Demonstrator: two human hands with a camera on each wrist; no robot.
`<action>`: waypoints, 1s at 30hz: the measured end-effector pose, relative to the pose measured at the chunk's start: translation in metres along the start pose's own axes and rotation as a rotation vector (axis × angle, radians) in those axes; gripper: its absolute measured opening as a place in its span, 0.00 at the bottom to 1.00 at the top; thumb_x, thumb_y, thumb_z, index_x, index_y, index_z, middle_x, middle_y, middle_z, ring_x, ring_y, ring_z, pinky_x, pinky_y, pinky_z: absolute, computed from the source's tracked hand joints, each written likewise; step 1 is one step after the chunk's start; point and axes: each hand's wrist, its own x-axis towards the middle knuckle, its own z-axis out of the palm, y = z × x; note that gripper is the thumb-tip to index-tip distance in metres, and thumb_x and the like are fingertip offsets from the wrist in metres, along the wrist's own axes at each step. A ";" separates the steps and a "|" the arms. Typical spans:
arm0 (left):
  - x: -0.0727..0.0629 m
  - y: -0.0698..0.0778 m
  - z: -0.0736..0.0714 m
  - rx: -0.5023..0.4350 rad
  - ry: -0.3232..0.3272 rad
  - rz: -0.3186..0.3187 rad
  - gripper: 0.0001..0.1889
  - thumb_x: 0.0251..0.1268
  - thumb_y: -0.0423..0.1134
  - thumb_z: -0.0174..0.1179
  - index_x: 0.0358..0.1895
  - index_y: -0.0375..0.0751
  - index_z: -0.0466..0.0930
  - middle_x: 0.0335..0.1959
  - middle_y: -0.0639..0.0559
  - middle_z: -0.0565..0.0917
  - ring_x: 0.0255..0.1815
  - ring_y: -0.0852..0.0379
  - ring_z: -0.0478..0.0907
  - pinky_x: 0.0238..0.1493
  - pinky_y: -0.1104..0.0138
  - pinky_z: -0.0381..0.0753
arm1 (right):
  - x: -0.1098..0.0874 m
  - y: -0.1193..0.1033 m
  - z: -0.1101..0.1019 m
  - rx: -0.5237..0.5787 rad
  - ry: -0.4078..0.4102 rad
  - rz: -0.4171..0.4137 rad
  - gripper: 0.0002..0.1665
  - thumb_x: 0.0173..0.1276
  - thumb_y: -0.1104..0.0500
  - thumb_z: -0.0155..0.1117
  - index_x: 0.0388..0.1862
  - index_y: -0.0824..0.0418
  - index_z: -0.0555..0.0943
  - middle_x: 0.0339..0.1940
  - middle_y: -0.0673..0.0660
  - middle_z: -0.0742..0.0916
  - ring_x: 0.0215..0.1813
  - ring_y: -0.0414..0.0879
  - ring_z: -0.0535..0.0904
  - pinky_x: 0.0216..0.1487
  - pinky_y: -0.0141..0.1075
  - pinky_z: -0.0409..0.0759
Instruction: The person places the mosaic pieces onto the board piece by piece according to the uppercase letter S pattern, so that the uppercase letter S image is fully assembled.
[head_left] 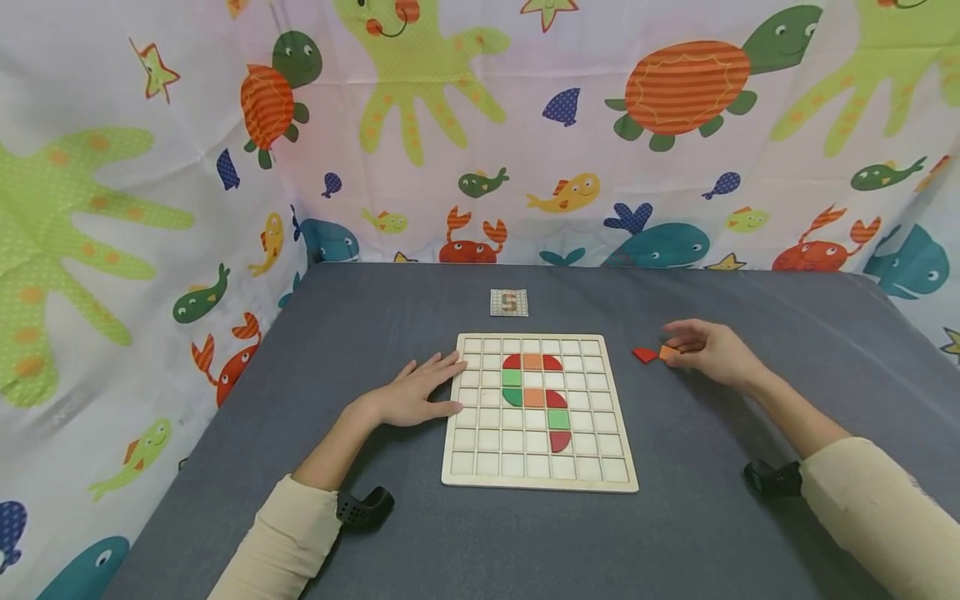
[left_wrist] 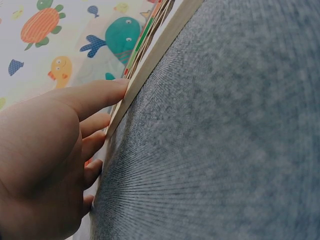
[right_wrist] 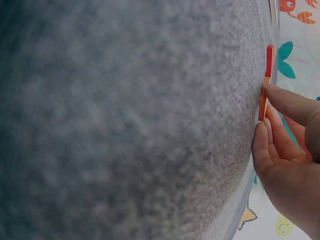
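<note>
A wooden grid board (head_left: 540, 485) lies on the grey table. On it, red and dark green quarter-round tiles with orange and light green square tiles form a winding line. My left hand (head_left: 408, 398) rests at the board's left edge, fingers extended, with thumb and fingertips on the rim. To the right of the board, my right hand (head_left: 708, 354) pinches an orange square tile (head_left: 668, 352) between thumb and fingers, low at the table surface. Just left of that tile lies a red quarter-round tile (head_left: 644, 355); the right wrist view shows the red tile (right_wrist: 269, 61) end to end with the orange one.
Behind the board lies a small pattern card (head_left: 509, 302) printed with a grid and a coloured figure. A curtain (head_left: 450, 192) with sea animals hangs along the back and left edges of the table. Dark bands (head_left: 366, 507) sit at both wrists.
</note>
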 end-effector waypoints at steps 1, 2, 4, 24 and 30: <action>0.000 0.000 0.000 0.000 0.001 0.002 0.38 0.70 0.55 0.52 0.76 0.44 0.49 0.77 0.47 0.46 0.76 0.45 0.37 0.69 0.44 0.34 | 0.000 0.000 0.000 -0.011 0.000 -0.012 0.32 0.64 0.61 0.67 0.64 0.72 0.69 0.49 0.67 0.82 0.50 0.59 0.78 0.44 0.33 0.77; 0.000 0.000 0.000 0.001 0.001 0.003 0.38 0.70 0.55 0.52 0.76 0.44 0.49 0.77 0.47 0.46 0.76 0.45 0.37 0.69 0.44 0.34 | 0.000 -0.001 0.000 -0.018 0.000 -0.019 0.31 0.64 0.62 0.67 0.63 0.72 0.69 0.48 0.67 0.82 0.50 0.59 0.78 0.44 0.34 0.77; 0.000 0.000 0.000 -0.001 0.001 0.006 0.38 0.70 0.55 0.52 0.76 0.44 0.49 0.77 0.47 0.46 0.76 0.45 0.37 0.68 0.44 0.34 | 0.000 -0.001 0.000 -0.028 -0.002 -0.025 0.31 0.64 0.64 0.67 0.64 0.72 0.69 0.47 0.67 0.82 0.49 0.59 0.78 0.43 0.35 0.77; 0.001 -0.003 0.002 0.007 0.007 0.014 0.38 0.70 0.56 0.52 0.76 0.45 0.49 0.77 0.47 0.46 0.76 0.45 0.37 0.68 0.43 0.34 | 0.000 -0.001 -0.004 -0.037 -0.051 -0.029 0.31 0.62 0.68 0.66 0.64 0.71 0.69 0.47 0.67 0.81 0.49 0.60 0.77 0.43 0.40 0.78; 0.000 -0.001 0.002 0.000 0.009 0.016 0.38 0.70 0.54 0.52 0.76 0.44 0.49 0.77 0.46 0.46 0.76 0.44 0.37 0.68 0.43 0.34 | 0.001 -0.002 -0.004 -0.042 -0.065 -0.048 0.31 0.63 0.68 0.66 0.64 0.71 0.69 0.48 0.69 0.81 0.51 0.62 0.76 0.47 0.48 0.78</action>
